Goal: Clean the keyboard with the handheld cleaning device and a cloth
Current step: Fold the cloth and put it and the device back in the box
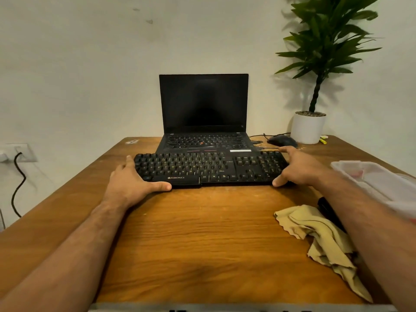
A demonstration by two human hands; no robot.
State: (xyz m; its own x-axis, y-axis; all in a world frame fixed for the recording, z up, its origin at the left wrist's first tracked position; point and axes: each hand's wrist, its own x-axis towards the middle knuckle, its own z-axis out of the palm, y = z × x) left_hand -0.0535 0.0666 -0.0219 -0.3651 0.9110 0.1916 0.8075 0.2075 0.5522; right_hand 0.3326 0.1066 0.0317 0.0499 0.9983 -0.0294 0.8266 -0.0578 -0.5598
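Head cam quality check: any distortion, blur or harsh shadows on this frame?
Head view: wide-angle bowing bends the wooden table edges outward; warm, dim light. The leafy green potted plant is soft and throws a shadow on the wall. The black external keyboard, gripped by the left hand and the right hand, is sharp enough to read its logo. The crumpled yellow cloth is clear.

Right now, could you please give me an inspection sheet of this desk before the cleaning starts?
Surface: wooden table, pale specks near the keyboard.
Job's things: black keyboard in front of the laptop; beige cloth at right; dark object, partly hidden, beside it.
Clutter: mouse, clear plastic container, potted plant.
Grippers: left hand and right hand grip the keyboard's ends.
Cables: black cable from wall socket.
Surroundings: plain wall.
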